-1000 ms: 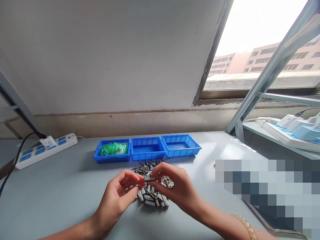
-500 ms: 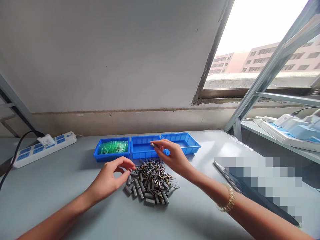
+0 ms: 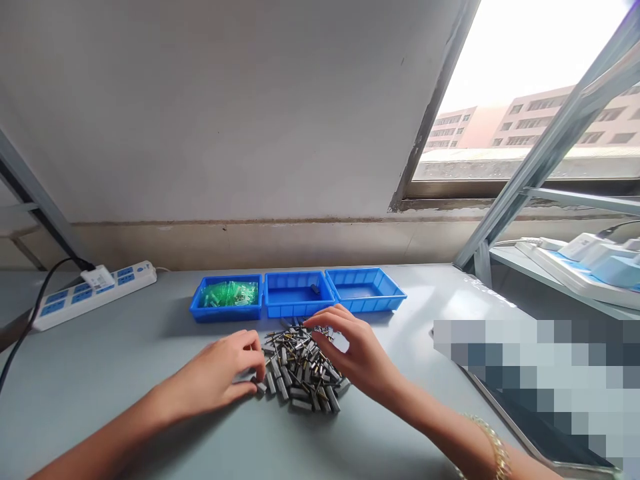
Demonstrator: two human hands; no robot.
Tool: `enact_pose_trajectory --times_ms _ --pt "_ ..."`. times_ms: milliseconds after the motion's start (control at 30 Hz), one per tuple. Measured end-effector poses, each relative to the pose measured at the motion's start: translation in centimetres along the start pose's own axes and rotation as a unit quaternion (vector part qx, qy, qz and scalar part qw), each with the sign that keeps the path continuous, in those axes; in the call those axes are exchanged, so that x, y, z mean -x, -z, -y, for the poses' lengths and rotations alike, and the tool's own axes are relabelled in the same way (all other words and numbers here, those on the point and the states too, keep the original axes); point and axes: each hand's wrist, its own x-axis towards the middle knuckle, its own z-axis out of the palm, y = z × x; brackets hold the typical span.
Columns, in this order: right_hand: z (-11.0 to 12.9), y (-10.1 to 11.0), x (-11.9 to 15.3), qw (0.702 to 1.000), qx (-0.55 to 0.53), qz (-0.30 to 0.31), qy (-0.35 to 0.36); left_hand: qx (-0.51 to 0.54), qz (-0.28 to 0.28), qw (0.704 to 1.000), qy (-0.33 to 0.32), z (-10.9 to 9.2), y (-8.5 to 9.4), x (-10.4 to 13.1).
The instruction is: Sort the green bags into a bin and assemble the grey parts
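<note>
A heap of small grey metal blocks and thin pins [image 3: 303, 373] lies on the grey table. At its left edge my left hand [image 3: 227, 370] has its fingers curled around a small grey block [image 3: 261, 387], thumb on the near side. My right hand [image 3: 353, 340] hovers over the back right of the heap, thumb and fingers apart with nothing between them. Behind the heap, the middle blue tray [image 3: 299, 310] holds one small dark piece [image 3: 315, 289]. The right blue tray [image 3: 373, 304] shows nothing inside.
The left blue tray [image 3: 225, 313] holds green-tinted plastic bags [image 3: 230, 293]. A white power strip [image 3: 95, 297] with a black cable is at the far left. A dark flat device, partly pixelated, lies at the right [image 3: 540, 427]. Metal shelving with another power strip [image 3: 575, 273] stands at the right.
My right hand has let go of the small piece, now in the middle tray, and come back over the heap. My left hand has moved down to the block at the heap's left edge.
</note>
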Motion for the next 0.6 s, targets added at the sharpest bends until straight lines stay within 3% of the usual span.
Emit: enact_pose_trajectory --times_ms 100,233,433,600 --pt "1.2 -0.3 0.5 0.995 -0.064 0.041 -0.068 0.019 -0.039 0.999 0.004 -0.7 -0.3 -0.2" --pt "2.6 -1.1 1.3 0.973 -0.172 0.098 -0.116 0.071 -0.105 0.992 0.029 -2.3 -2.1 -0.4" --pt "3.1 -1.7 2.0 0.986 -0.163 0.036 -0.025 0.329 -0.146 0.924 0.132 -4.0 -4.3 -0.4" --pt "3.0 -2.7 2.5 0.988 -0.131 0.003 0.077 0.505 -0.050 0.853 0.124 -4.5 -5.2 -0.5"
